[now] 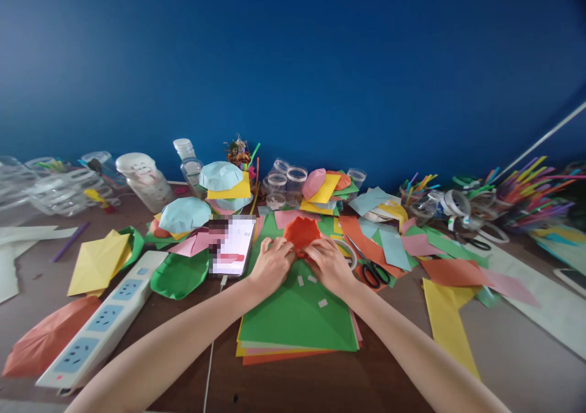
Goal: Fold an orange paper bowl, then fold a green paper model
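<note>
A small orange-red folded paper shape [302, 235] with a scalloped upper edge is held between both hands over the paper stack. My left hand [273, 260] pinches its lower left edge, fingers curled. On the lower right edge, my right hand [330, 265] grips with fingers bent. The fingertips hide the shape's bottom. Under the hands lies a stack of coloured paper, green sheet [297, 324] on top. A few small white tape pieces [323, 303] sit on that sheet. Beside my right hand are a roll of tape [350, 255] and black-handled scissors [374, 272].
Left stand a lit phone [235, 248] on a cable, a green paper bowl shape [179, 274] and a white power strip [103, 324]. Paper scraps [453, 272] spread to the right. Clear plastic cups [296, 184] and a white jar [145, 181] line the blue wall [293, 65].
</note>
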A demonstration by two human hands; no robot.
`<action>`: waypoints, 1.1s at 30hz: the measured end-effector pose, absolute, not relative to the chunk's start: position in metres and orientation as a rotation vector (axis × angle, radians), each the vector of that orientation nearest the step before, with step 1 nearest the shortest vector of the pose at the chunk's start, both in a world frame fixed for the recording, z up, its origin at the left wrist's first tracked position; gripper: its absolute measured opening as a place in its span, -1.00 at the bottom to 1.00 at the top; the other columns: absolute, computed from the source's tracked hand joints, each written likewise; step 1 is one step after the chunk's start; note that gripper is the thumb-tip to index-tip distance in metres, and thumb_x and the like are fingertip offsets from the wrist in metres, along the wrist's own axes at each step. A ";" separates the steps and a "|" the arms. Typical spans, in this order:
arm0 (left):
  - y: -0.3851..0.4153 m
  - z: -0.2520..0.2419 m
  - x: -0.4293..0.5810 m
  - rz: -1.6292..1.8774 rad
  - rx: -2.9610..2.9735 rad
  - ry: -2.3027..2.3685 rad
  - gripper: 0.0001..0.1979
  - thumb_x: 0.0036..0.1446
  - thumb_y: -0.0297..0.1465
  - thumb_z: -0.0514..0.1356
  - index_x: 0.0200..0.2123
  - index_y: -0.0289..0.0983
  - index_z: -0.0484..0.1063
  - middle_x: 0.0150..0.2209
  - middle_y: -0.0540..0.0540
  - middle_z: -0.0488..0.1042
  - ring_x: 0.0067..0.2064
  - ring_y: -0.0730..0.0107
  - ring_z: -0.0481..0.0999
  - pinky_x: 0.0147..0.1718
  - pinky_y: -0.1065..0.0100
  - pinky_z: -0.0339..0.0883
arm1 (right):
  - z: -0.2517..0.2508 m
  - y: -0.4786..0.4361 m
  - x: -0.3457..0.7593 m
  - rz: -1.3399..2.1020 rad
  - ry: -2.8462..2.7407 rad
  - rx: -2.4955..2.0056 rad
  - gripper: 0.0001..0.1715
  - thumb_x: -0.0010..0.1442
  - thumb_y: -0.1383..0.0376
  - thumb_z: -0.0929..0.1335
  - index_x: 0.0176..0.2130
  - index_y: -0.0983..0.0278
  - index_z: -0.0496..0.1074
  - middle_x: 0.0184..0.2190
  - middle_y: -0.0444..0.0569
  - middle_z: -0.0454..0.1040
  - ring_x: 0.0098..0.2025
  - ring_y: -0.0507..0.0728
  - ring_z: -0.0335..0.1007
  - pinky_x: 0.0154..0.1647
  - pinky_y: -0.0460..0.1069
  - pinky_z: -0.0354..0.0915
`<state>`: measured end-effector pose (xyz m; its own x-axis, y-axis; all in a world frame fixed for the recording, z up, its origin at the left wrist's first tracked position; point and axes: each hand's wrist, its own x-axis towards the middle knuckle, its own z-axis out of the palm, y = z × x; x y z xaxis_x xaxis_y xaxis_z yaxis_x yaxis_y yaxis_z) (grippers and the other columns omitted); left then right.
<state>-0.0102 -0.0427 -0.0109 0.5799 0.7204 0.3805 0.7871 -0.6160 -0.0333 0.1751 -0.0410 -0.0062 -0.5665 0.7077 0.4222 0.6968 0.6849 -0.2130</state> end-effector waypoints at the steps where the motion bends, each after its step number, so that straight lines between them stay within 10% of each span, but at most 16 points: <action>1: -0.043 -0.011 -0.010 -0.505 -2.605 -1.264 -0.83 0.17 -0.51 0.03 -0.28 -0.25 0.41 -0.21 -0.09 0.41 -0.05 0.23 0.29 -0.11 0.13 -0.03 | -0.007 -0.041 0.175 0.034 -2.415 -1.084 -0.77 0.20 0.41 0.22 -0.13 0.29 0.35 -0.30 0.03 0.45 -0.12 0.17 0.30 0.07 0.16 0.09; 33: -0.035 -0.006 0.002 -0.518 -2.556 -1.340 -0.79 0.04 -0.61 0.04 -0.33 -0.30 0.43 -0.05 -0.19 0.33 0.08 0.12 0.17 0.06 -0.01 -0.07 | -0.009 -0.036 0.165 0.263 -2.311 -1.385 -0.65 0.15 0.46 0.21 -0.04 0.31 0.27 -0.26 0.08 0.47 -0.23 0.16 0.40 -0.27 -0.02 0.25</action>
<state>0.0023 -0.0354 -0.0059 0.5250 0.7514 0.3997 0.8248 -0.5651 -0.0212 0.1654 -0.0362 -0.0092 -0.4077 0.8739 0.2647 0.7922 0.4827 -0.3735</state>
